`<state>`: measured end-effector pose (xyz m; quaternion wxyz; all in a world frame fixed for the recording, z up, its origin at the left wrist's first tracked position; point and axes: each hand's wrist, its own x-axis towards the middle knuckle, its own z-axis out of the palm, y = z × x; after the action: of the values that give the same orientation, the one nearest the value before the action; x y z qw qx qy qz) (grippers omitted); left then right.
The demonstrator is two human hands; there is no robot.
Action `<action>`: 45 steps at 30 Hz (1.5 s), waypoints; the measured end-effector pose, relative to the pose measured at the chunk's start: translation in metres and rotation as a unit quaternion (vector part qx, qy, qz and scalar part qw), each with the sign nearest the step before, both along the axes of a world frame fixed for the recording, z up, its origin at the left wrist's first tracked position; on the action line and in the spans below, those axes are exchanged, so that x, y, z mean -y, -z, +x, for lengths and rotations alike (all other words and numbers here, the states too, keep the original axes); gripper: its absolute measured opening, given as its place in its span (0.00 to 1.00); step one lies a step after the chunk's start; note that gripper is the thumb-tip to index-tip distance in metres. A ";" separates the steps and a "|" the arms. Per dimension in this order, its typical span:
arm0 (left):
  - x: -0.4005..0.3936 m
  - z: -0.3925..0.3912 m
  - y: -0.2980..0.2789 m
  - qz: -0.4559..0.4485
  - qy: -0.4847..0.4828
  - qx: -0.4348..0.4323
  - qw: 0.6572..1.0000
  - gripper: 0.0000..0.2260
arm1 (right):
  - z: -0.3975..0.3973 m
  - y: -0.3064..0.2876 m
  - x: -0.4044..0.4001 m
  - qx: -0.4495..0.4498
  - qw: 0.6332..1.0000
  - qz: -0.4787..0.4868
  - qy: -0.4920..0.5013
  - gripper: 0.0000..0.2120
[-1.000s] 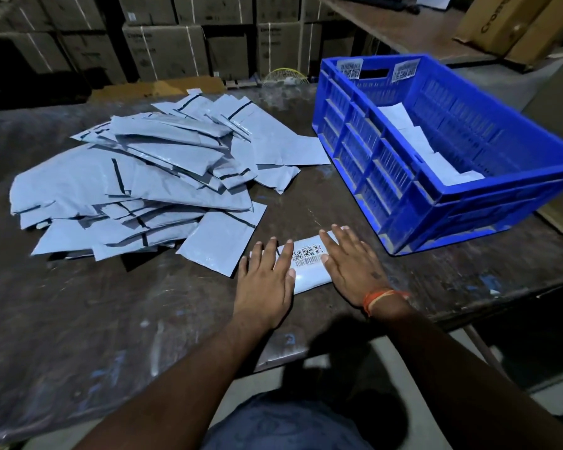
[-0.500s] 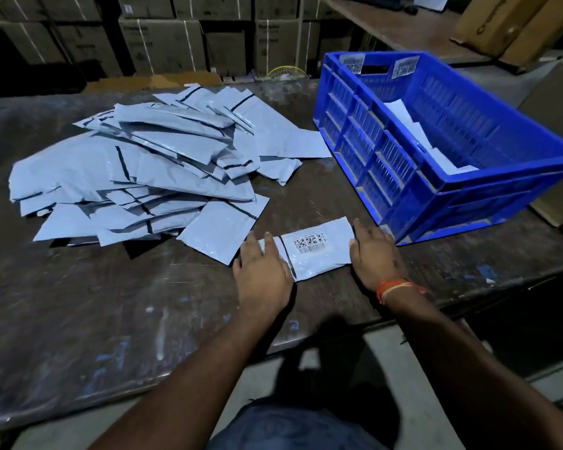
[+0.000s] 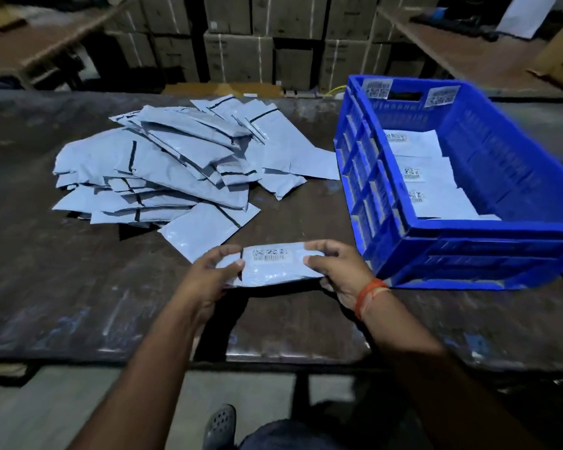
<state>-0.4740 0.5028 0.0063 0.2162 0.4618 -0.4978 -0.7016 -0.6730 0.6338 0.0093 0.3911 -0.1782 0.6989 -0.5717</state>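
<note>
A grey mailer packet [image 3: 273, 266] with a barcode label on top is lifted a little off the dark table [image 3: 78, 287], near its front edge. My left hand [image 3: 208, 277] pinches the packet's left end, thumb on top. My right hand [image 3: 338, 271], with an orange band at the wrist, grips its right end. A loose pile of similar grey packets [image 3: 176, 167] lies on the table to the left and behind. A blue plastic crate [image 3: 468, 245] stands to the right, holding several labelled packets [image 3: 429, 177].
Stacked cardboard boxes [image 3: 241, 43] fill the background behind the table. Wooden shelves run along the far left [image 3: 46, 43] and far right [image 3: 468, 56]. Below the table edge I see the floor and a grey shoe [image 3: 220, 423].
Both hands went from pressing flat on the packet to gripping its ends, and the packet has come up off the table. The camera view pulled back and upward.
</note>
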 end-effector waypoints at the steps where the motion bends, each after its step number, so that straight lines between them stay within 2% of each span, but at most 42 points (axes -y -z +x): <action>1: -0.004 0.002 -0.010 0.013 -0.009 -0.017 1.000 0.11 | -0.003 -0.006 0.001 0.005 1.000 -0.010 -0.020 0.11; 7: -0.022 0.012 -0.055 -0.024 -0.075 -0.039 0.996 0.09 | 0.005 -0.064 0.014 0.003 0.988 -0.093 -0.120 0.12; 11: -0.017 0.013 -0.089 -0.057 -0.089 -0.071 0.992 0.12 | 0.003 -0.104 0.022 -0.099 0.975 -0.149 -0.133 0.12; 14: -0.012 0.007 -0.113 -0.085 -0.078 -0.088 0.989 0.12 | -0.005 -0.129 0.022 -0.113 0.974 -0.146 -0.132 0.11; 23: -0.011 -0.050 -0.162 -0.167 0.008 -0.103 0.980 0.09 | -0.047 -0.176 -0.011 -0.116 0.983 -0.112 -0.092 0.11; 30: -0.016 -0.149 -0.197 -0.199 0.158 -0.131 0.958 0.11 | -0.128 -0.210 -0.060 -0.109 0.991 -0.079 0.014 0.10; 35: -0.027 -0.236 -0.212 -0.249 0.218 -0.080 0.940 0.14 | -0.197 -0.218 -0.087 -0.140 0.986 -0.057 0.074 0.07; 41: -0.048 -0.329 -0.202 -0.316 0.250 0.050 0.914 0.16 | -0.273 -0.199 -0.101 -0.132 0.988 0.002 0.074 0.12; 45: -0.055 -0.371 -0.183 -0.280 0.283 0.144 0.906 0.14 | -0.317 -0.171 -0.096 -0.129 0.989 0.066 0.039 0.10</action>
<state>-0.8446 0.5581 0.1893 0.0547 0.3181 -0.8095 -0.4904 -0.9896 0.7298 0.1800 0.2863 -0.1970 0.7861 -0.5111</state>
